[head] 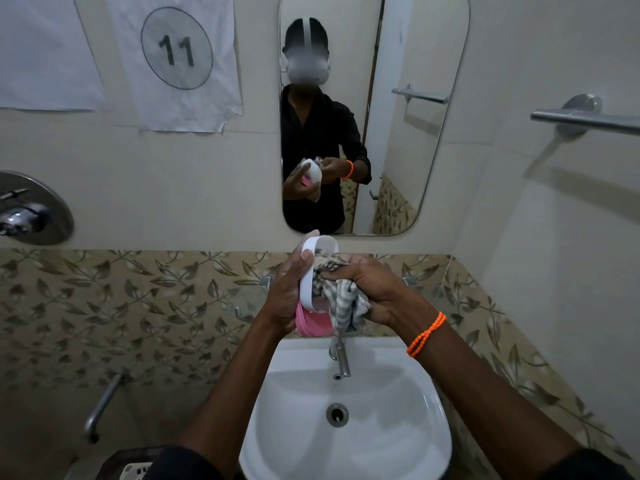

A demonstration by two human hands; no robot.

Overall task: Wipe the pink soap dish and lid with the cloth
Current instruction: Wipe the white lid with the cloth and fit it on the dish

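Note:
My left hand (285,292) grips a white oval lid (308,275) held on edge, with the pink soap dish (311,323) tucked below it in the same hand. My right hand (372,292) is closed on a crumpled grey-striped cloth (341,296) and presses it into the hollow of the white lid. Both hands are raised above the sink, in front of the mirror. The cloth hangs down over part of the pink dish.
A white washbasin (346,410) with a metal tap (341,358) lies right below my hands. A mirror (415,133) hangs on the wall ahead, and a towel bar (588,119) sticks out at the right. A shower valve (31,209) and pipe (104,403) are at the left.

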